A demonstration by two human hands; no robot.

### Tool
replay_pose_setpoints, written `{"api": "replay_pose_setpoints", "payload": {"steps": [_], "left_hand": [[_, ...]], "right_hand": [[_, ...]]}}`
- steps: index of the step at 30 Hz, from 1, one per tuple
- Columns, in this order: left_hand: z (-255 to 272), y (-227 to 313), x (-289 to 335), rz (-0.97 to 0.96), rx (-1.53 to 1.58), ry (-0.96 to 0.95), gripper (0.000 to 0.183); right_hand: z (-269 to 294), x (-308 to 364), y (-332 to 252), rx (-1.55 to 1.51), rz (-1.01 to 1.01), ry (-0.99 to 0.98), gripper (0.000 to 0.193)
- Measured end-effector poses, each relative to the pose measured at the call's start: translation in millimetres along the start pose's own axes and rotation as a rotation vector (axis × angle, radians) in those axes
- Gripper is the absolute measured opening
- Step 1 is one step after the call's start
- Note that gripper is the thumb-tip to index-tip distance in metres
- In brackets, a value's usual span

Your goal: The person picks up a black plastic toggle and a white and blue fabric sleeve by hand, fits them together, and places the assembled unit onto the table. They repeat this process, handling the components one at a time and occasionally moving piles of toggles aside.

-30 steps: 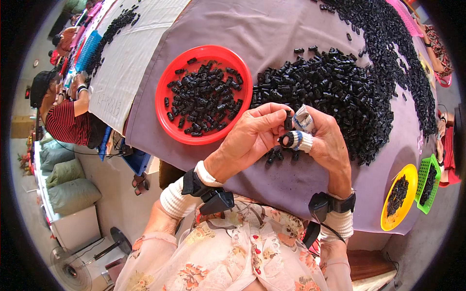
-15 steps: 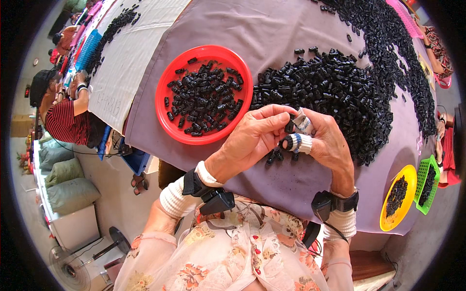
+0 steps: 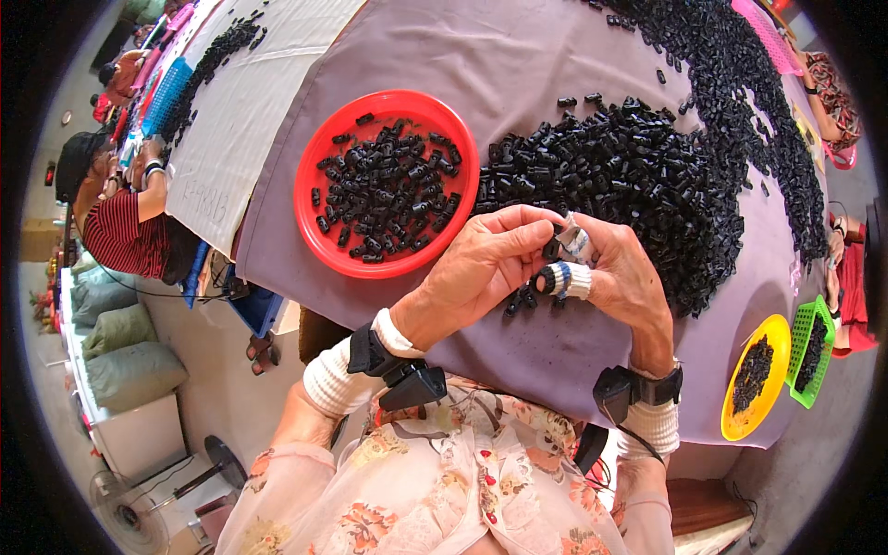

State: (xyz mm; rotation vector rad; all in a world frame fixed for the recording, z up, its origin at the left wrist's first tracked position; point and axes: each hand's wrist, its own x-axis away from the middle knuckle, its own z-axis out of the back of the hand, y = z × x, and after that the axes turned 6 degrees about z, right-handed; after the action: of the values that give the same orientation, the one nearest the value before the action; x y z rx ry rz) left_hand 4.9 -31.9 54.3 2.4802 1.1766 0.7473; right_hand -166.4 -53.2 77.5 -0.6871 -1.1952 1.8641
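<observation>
A small black plastic piece (image 3: pixel 551 248) is pinched between the fingertips of my left hand (image 3: pixel 472 268), its far side partly hidden. My right hand (image 3: pixel 629 268) closes on the same piece from the other side. A striped cloth sleeve (image 3: pixel 575 279) covers the right thumb, and a pale wrap (image 3: pixel 575 242) is round the right forefinger. Just beyond both hands lies a large heap of similar black pieces (image 3: pixel 629 176). To the left, a round red tray (image 3: pixel 308 215) holds many more. Several loose pieces (image 3: pixel 523 298) lie below my fingertips.
A mauve cloth (image 3: pixel 416 46) covers the table. At the right edge stand a yellow tray (image 3: pixel 770 388) and a green basket (image 3: pixel 803 391), both with black pieces. A person in striped red (image 3: pixel 129 231) works at the far left; other people sit along the right. A fan (image 3: pixel 129 513) stands lower left.
Both hands keep their pinch on the black piece, with only slight finger movement. The whole view has shifted very slightly.
</observation>
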Motion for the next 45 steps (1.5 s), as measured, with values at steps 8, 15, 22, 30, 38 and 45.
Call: {"api": "replay_pose_setpoints", "payload": {"steps": [8, 15, 22, 30, 38, 45], "left_hand": [[1.8, -1.2, -1.5, 0.0, -0.004, -0.01, 0.02], [6.5, -2.1, -2.3, 0.014, -0.001, -0.021, 0.019], [6.3, -4.4, -2.8, 0.028, 0.014, 0.014, 0.019], [7.2, -6.4, -2.6, 0.038, 0.019, 0.016, 0.02], [6.4, -7.8, -1.8, 0.044, 0.02, 0.033, 0.019], [9.4, -9.8, -2.3, 0.026, 0.017, 0.033, 0.018]], "right_hand": [[-2.2, 0.9, -2.2, 0.012, 0.002, 0.054, 0.035], [-7.2, 2.2, 0.5, 0.03, -0.009, 0.085, 0.032], [-10.0, 3.8, 0.4, 0.02, -0.03, 0.094, 0.03], [-11.7, 5.2, 3.9, -0.015, -0.013, 0.089, 0.029], [-12.5, 6.3, 8.7, -0.046, 0.028, 0.062, 0.026], [-14.2, 8.1, 4.6, -0.002, 0.044, 0.06, 0.03]]}}
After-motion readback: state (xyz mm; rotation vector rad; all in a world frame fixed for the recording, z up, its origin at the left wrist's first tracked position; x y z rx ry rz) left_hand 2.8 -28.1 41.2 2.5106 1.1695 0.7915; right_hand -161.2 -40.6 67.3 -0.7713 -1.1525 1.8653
